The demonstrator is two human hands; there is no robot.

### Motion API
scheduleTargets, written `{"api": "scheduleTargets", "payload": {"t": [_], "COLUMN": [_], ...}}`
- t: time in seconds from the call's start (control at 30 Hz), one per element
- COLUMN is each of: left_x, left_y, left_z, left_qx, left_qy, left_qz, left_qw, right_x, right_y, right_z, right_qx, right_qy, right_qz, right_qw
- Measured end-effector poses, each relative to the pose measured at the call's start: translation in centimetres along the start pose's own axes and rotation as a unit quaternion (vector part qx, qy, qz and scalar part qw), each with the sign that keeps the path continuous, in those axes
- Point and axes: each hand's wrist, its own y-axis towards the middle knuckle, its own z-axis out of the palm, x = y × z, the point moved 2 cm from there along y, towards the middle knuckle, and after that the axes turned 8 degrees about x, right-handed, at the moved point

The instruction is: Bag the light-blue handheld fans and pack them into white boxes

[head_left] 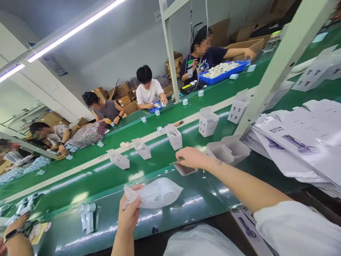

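Observation:
My left hand (130, 204) is closed around the gathered end of a translucent white bag (157, 193). A pale, round-ended object shows through the plastic, its kind unclear. My right hand (193, 157), fingers pinched and palm down, grips a pale flat card-like piece (185, 170) at the near edge of the belt. Just right of that hand stand open white boxes (230, 151). Pale-blue handled parts with round heads (87, 217) lie on the bench to the left of my left hand.
A green conveyor belt (157, 156) carries several open white boxes (174, 137). Flat printed cartons (298, 142) are piled at right beside a slanting metal post (282, 71). Co-workers sit along the far side; another person's hand (17, 224) reaches in at lower left.

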Motion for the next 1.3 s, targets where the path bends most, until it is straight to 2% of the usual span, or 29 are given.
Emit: {"api": "scheduleTargets", "payload": {"t": [0.07,0.17,0.3,0.37,0.43,0.5,0.63,0.73,0.8,0.83,0.87,0.97,1.03,1.17,1.3], "left_x": [-0.5,-0.1,0.5,0.1,-0.5,-1.1,-1.5,-1.4,-1.4,-1.3,-1.3,-1.2,-1.1,-0.6,-0.1], "left_y": [0.7,1.7,2.5,2.4,2.0,1.5,1.0,1.3,1.9,2.3,2.9,4.2,4.3,3.9,4.3], "left_z": [0.4,0.7,-0.8,-1.8,-2.2,-1.5,2.7,6.0,7.1,7.3,7.2,6.3,6.0,6.4,6.3], "left_qx": [0.022,0.055,0.045,0.058,0.111,0.178,0.273,0.359,0.419,0.433,0.43,0.349,0.295,0.255,0.165], "left_qy": [0.007,0.056,0.171,0.257,0.37,0.487,0.649,0.658,0.637,0.629,0.621,0.594,0.583,0.594,0.646], "left_qz": [0.027,0.041,0.049,0.057,0.086,0.126,0.188,0.243,0.259,0.252,0.236,0.169,0.146,0.138,0.075], "left_qw": [0.999,0.996,0.983,0.963,0.918,0.846,0.685,0.616,0.592,0.595,0.611,0.705,0.743,0.751,0.741], "right_x": [1.7,3.2,3.7,3.6,3.5,3.5,3.3,2.7,2.4,2.2,2.2,2.1,2.0,1.3,1.2], "right_y": [1.1,2.5,3.0,2.9,2.6,2.5,2.5,2.1,1.8,1.7,1.7,1.9,2.1,1.3,-0.8], "right_z": [2.4,6.6,11.6,13.2,14.1,14.3,13.9,13.5,13.4,13.5,13.6,13.9,13.9,13.0,12.5], "right_qx": [0.015,0.033,0.05,0.06,0.074,0.087,0.092,0.096,0.112,0.122,0.13,0.14,0.148,0.189,0.205], "right_qy": [0.056,0.158,0.305,0.371,0.425,0.465,0.511,0.538,0.553,0.559,0.565,0.586,0.6,0.625,0.653], "right_qz": [-0.024,-0.045,-0.028,-0.003,0.017,0.029,0.038,0.042,0.047,0.049,0.052,0.057,0.054,0.023,-0.06], "right_qw": [0.998,0.986,0.951,0.927,0.902,0.881,0.854,0.837,0.825,0.819,0.813,0.796,0.784,0.757,0.727]}}
